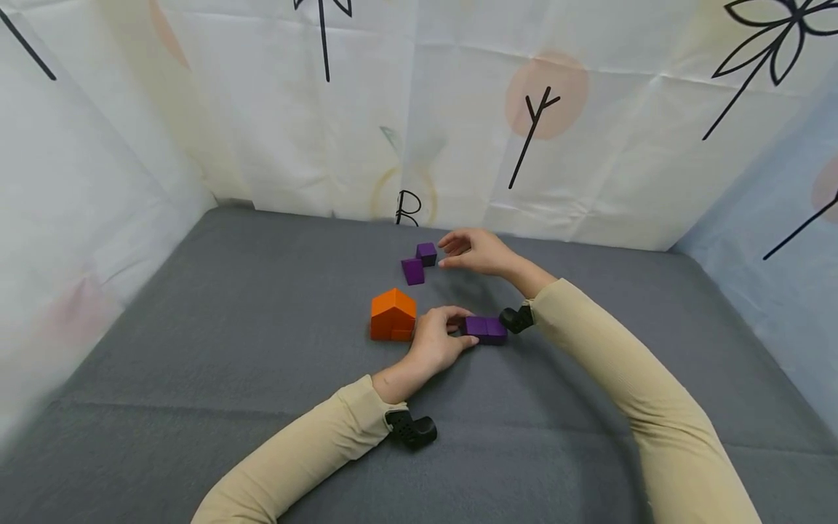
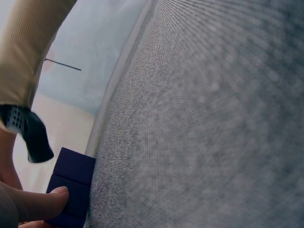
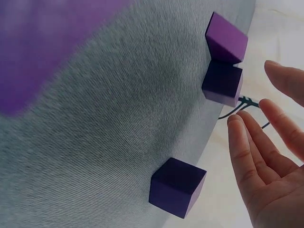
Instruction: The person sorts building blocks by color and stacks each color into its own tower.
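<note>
Two purple blocks (image 1: 485, 330) lie side by side, touching, on the grey cloth. My left hand (image 1: 437, 342) pinches the nearer-left block of this pair, with its thumb (image 2: 54, 202) on the block's side. Farther back, my right hand (image 1: 478, 251) hovers with loosely bent fingers, nothing between them. Just left of its fingertips stands a purple cube (image 1: 426, 254), beside a slanted purple block (image 1: 413, 271). Another purple cube (image 3: 178, 187) shows in the right wrist view, apart from those two; the head view does not show it. Left of my left hand stands an orange house-shaped stack (image 1: 393, 315).
Grey cloth (image 1: 262, 291) covers the table. White printed sheets (image 1: 458, 109) hang behind it and at both sides. Each wrist wears a black camera, the right one (image 1: 516, 319) close to the purple pair.
</note>
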Demonstrator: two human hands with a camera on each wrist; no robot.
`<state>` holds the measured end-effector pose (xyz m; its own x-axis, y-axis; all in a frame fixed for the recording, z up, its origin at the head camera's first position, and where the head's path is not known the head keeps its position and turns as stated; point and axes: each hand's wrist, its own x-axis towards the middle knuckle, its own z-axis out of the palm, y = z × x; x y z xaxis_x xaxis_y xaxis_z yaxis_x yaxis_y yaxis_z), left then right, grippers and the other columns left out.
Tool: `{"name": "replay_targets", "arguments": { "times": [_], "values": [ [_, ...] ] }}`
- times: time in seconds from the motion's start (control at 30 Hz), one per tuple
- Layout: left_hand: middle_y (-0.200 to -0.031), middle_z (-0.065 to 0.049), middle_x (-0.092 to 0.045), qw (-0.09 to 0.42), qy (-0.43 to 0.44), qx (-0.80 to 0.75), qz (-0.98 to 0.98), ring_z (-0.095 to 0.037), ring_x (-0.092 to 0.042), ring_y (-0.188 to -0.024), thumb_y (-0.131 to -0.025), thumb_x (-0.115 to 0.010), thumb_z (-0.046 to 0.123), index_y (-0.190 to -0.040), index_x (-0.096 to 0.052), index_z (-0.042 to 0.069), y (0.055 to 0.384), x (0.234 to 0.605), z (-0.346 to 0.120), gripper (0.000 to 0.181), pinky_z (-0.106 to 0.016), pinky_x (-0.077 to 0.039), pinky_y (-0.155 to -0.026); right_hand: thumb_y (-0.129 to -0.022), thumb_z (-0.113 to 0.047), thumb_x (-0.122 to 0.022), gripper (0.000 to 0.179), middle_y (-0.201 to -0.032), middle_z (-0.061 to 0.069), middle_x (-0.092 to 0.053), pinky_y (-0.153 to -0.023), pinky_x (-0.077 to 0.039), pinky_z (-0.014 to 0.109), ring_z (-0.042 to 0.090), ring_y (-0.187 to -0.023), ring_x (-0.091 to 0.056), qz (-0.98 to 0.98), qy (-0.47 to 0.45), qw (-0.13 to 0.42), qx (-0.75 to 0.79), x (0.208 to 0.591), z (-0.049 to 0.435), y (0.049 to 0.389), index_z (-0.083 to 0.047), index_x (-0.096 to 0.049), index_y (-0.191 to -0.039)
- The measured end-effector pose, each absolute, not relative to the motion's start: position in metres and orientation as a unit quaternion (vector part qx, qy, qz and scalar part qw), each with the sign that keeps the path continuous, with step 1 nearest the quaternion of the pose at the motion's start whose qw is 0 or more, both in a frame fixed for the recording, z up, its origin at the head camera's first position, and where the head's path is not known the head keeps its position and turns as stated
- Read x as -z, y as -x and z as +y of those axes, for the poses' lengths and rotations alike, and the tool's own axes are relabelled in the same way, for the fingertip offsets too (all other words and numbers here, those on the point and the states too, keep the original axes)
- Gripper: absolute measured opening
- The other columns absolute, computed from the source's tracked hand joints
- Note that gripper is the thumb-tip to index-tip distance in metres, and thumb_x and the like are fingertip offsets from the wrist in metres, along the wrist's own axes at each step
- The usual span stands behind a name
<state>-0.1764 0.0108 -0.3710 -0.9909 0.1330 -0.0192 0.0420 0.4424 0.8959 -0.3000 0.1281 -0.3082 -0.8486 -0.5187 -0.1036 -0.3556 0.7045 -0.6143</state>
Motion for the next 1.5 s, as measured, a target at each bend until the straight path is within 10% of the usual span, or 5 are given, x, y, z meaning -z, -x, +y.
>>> {"name": "replay_targets", "arguments": {
  "times": [1.5],
  "values": [
    [-0.111,-0.01,-0.069,0.035,-0.055,-0.526,0.848,-0.025,-0.065,-0.104,-0.081,-0.077,0.009,-0.106,-0.072,0.01,0.173,0.369,0.011,0.026,-0.036,-0.053,-0.093,-0.088,-0.017,-0.069,0.038,-0.123,0.018,-0.062,-0.094,-0.051,0.041,0.03,-0.115,-0.058,0.92,0.236,0.152,0.273,0.313,0.123,0.324,-0.002,-0.059,-0.121]
  ]
}}
